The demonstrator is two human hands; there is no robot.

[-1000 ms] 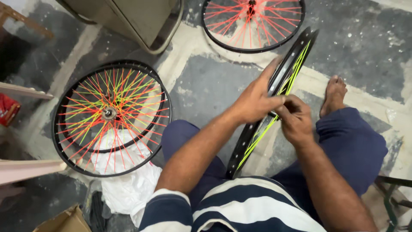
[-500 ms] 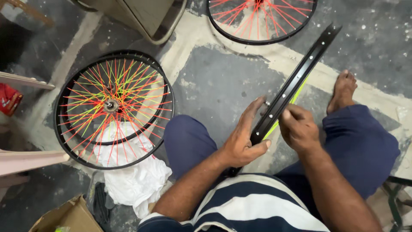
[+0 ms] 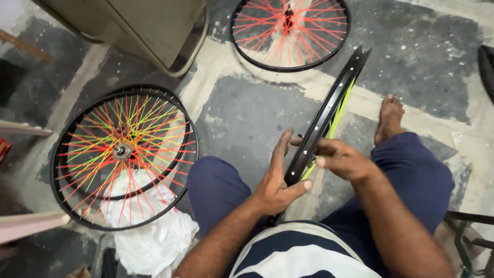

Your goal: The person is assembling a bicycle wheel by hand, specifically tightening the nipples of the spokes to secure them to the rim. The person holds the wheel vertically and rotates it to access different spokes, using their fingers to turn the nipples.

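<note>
I hold the black metal bicycle rim upright between my knees, my left hand left of it, my right hand right. A spoked black wheel lies on the floor to my left, partly over a crumpled white plastic sheet; another spoked wheel lies ahead.

Two spoked wheels, white cloth, metal cabinet.

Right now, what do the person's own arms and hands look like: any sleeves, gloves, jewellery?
Both arms are bare from the hands to past the elbows; no sleeves reach them. The left hand and right hand wear no gloves, and no rings, watch or bands show. The only clothing near them is a navy-and-white striped shirt and dark blue trousers.
</note>
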